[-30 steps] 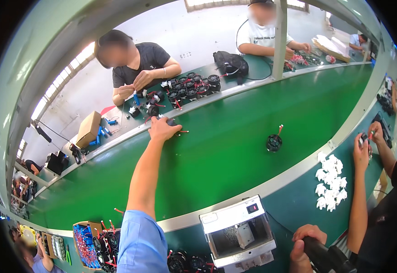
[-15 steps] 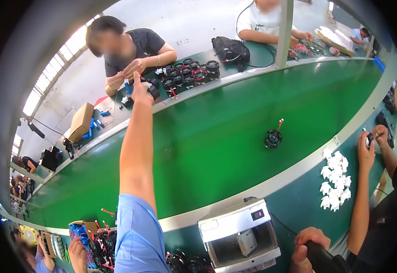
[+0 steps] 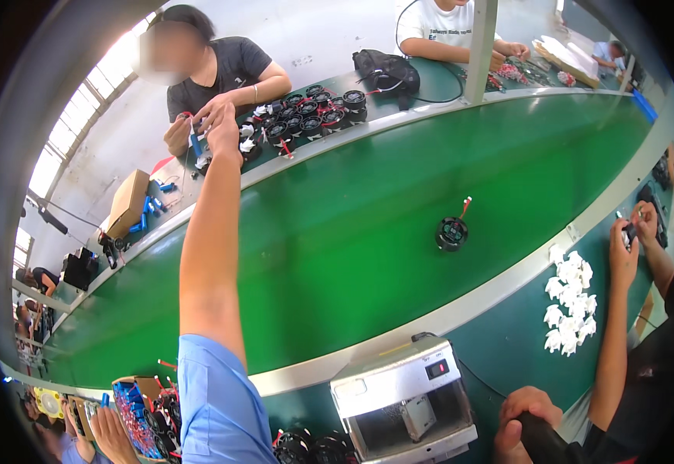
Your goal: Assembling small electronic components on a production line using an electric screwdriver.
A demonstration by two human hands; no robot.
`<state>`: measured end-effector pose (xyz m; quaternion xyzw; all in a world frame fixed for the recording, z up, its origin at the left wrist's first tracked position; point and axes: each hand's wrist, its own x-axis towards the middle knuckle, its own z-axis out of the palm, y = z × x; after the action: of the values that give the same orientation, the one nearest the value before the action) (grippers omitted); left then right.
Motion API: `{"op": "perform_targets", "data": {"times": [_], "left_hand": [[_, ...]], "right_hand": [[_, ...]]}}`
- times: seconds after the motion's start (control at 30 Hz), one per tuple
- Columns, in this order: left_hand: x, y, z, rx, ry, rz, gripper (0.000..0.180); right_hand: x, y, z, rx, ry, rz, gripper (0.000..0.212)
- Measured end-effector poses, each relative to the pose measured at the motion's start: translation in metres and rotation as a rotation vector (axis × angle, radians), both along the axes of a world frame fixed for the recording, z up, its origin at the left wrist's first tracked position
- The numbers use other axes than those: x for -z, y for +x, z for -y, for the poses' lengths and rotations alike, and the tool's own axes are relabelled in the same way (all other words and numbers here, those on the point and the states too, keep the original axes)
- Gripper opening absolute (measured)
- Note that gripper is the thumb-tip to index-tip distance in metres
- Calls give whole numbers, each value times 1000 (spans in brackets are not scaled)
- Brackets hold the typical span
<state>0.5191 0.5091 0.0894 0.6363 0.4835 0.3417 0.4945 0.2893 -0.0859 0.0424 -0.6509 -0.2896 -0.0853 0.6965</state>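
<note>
My left hand (image 3: 225,138) reaches over the green belt (image 3: 329,232) to the far bench, fingers stretched out. Just right of it stands a round black fan with a white bracket (image 3: 249,144); the contact between them is unclear. A co-worker's hand (image 3: 217,108) is close beside my fingertips. Near that person's other hand (image 3: 176,135) are a blue cylindrical cell (image 3: 195,145) and a red wire. At the lower right, my right hand (image 3: 530,406) is closed around a thick black object (image 3: 549,441), whose lower end is cut off by the picture edge.
A single black fan (image 3: 451,233) lies on the belt. Several fans (image 3: 310,116) fill the far bench by a black bag (image 3: 387,71). Before me stands a white-and-grey machine (image 3: 399,394). White brackets (image 3: 572,305) lie right; another person's hand (image 3: 113,435) is at lower left.
My left hand has shifted slightly left and farther away, drawing apart from the fan with the white bracket. The far co-worker leans back a little. My right hand stays in place.
</note>
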Motion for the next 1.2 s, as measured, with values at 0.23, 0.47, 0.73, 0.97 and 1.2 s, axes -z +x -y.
{"op": "perform_targets", "data": {"times": [0.23, 0.47, 0.73, 0.97, 1.2], "left_hand": [[-33, -152, -11, 616, 546, -560, 53], [-39, -309, 69, 917, 503, -1498, 78], [-3, -403, 98, 1193, 396, -1691, 41], [-24, -406, 111, 1011, 645, -1180, 31], [-48, -388, 167, 1062, 386, -659, 37]], "right_hand": [[33, 19, -2, 120, 121, 152, 40], [31, 23, -22, 178, 183, 261, 38], [29, 5, -11, 255, 1, 228, 21], [25, 6, -14, 207, 128, 176, 17], [25, 10, -18, 193, 240, 133, 25]]}}
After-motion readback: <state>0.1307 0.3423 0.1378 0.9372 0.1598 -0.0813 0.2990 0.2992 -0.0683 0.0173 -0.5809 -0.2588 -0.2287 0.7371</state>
